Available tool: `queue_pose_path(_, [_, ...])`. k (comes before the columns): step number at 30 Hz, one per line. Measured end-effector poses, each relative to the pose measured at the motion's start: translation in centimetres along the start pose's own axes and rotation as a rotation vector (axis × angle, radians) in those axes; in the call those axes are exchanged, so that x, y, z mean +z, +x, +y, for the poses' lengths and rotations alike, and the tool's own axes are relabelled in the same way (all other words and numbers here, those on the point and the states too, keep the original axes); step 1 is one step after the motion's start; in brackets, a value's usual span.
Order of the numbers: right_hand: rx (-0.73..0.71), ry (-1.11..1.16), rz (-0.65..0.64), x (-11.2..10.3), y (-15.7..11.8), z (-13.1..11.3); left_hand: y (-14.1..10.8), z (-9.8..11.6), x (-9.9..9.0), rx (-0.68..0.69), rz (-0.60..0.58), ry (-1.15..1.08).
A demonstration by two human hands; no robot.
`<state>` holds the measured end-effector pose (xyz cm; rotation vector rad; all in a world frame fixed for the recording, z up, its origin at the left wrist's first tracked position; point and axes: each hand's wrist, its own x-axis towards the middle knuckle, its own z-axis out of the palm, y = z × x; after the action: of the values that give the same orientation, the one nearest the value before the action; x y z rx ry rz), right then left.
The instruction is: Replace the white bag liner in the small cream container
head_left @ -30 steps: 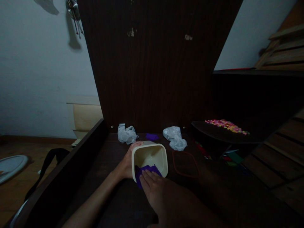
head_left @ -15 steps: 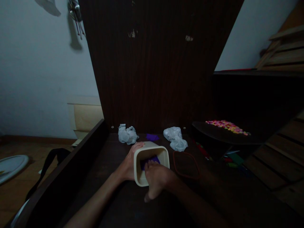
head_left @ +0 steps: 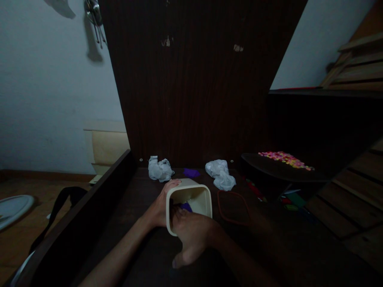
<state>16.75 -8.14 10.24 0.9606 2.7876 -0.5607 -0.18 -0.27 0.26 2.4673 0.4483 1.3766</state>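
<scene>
A cream-coloured plastic container lies tilted on the dark desk with its mouth toward me. My left hand is wrapped round its left side and steadies it. Inside the mouth is my right hand, its fingers pressing a purple cloth against the inner left wall. The thumb stays outside, below the rim. Most of the cloth and the fingertips are hidden by the hand and the shadow inside.
Two crumpled pale plastic bags lie along the back, with a purple piece between them. A reddish-brown square ring rests right of the container. A dark shelf holds small colourful pieces. A raised desk edge runs along the left.
My right hand has pushed deeper into the container and shifted left, taking the purple cloth toward the left wall. My left hand and the container have barely moved.
</scene>
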Motion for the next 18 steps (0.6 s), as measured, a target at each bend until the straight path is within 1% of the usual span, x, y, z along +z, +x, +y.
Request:
queue_pose_path(1, [-0.004, 0.004, 0.030, 0.6, -0.4, -0.2, -0.1, -0.1, 0.0, -0.007, -0.006, 0.008])
queue_pose_path(3, [0.033, -0.017, 0.117, 2.4, -0.6, -0.6, -0.3, -0.4, 0.0, -0.008, -0.015, 0.018])
queue_pose_path(4, [0.106, -0.037, 0.195, 3.5, -0.5, -0.8, -0.3, -0.5, 0.0, -0.001, -0.016, 0.016])
queue_pose_path(5, [0.213, -0.064, 0.281, 4.7, -0.4, -0.9, -0.4, -0.6, 0.0, 0.008, -0.016, 0.010])
queue_pose_path(7, [0.254, -0.107, 0.334, 6.6, -0.6, -0.9, -0.4, -0.8, 0.0, 0.018, -0.018, -0.002])
queue_pose_path(9, [0.268, -0.135, 0.361, 7.4, -1.8, -0.8, -0.4, -0.7, 0.0, 0.008, -0.024, -0.006])
queue_pose_path(11, [0.262, -0.139, 0.374, 7.1, -3.8, -0.5, -0.2, -0.5, 0.0, -0.009, -0.026, -0.008])
queue_pose_path(14, [0.191, -0.074, 0.350, 5.5, -6.6, 0.1, 0.0, -0.2, -0.1, -0.027, -0.031, 0.002])
queue_pose_path(16, [0.195, -0.030, 0.313, 4.7, -6.8, 0.5, 0.1, -0.1, -0.1, -0.026, -0.035, 0.018])
queue_pose_path(18, [0.226, -0.008, 0.269, 4.2, -5.4, 1.0, 0.2, 0.0, 0.0, -0.011, -0.041, 0.019])
